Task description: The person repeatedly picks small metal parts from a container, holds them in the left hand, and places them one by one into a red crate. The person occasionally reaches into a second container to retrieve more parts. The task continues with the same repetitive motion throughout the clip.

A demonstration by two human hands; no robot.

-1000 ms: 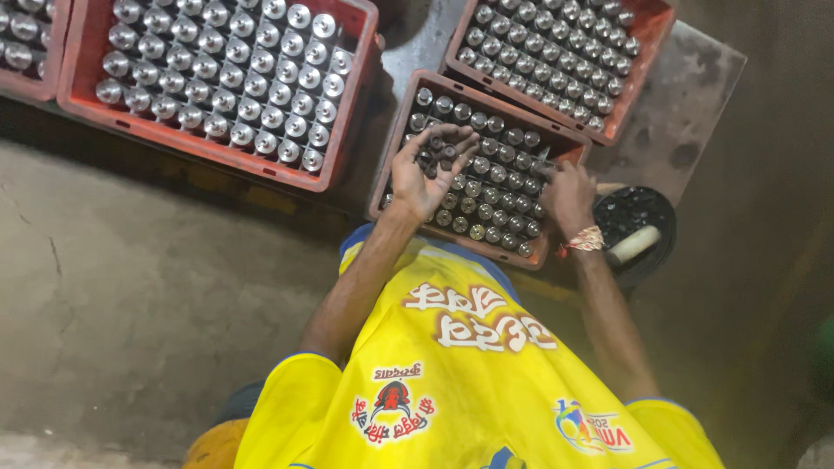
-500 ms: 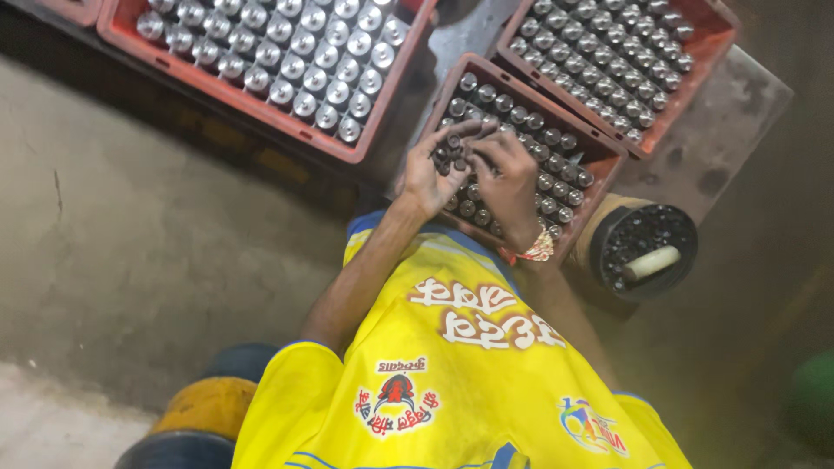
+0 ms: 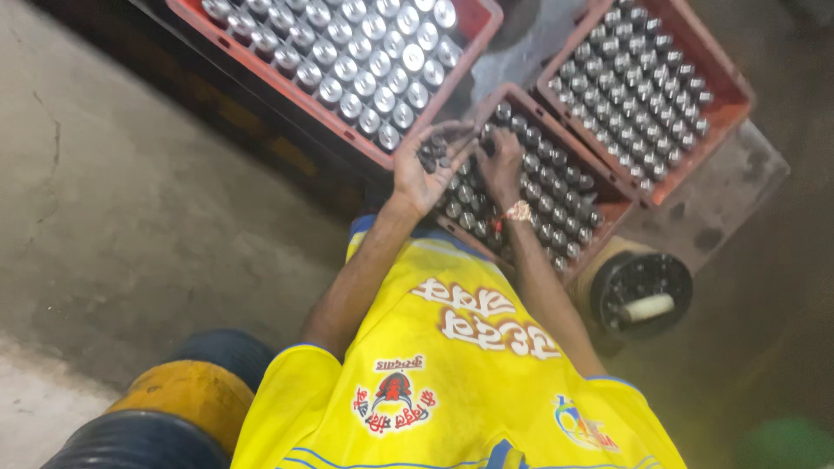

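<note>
My left hand (image 3: 424,172) is turned palm up over the near end of the middle red crate (image 3: 618,207). It cups several small dark caps (image 3: 432,156). My right hand (image 3: 502,167), with a bracelet at the wrist, lies just to its right, back up. Its fingertips rest among the dark-topped bottles (image 3: 547,187) that fill this crate. Whether those fingers pinch anything is hidden. My yellow printed shirt (image 3: 452,373) fills the lower middle of the view.
A bigger red crate (image 3: 287,97) of silver-topped bottles lies at the upper left, and another red crate (image 3: 731,95) of dark-topped bottles at the upper right. A round black tub (image 3: 638,300) holds a white cylinder. A yellow and blue drum (image 3: 169,404) stands at the lower left on concrete floor.
My left hand has turned palm up and now holds small dark caps. My right hand has moved left, from the crate's right side to beside the left hand. The view has shifted.
</note>
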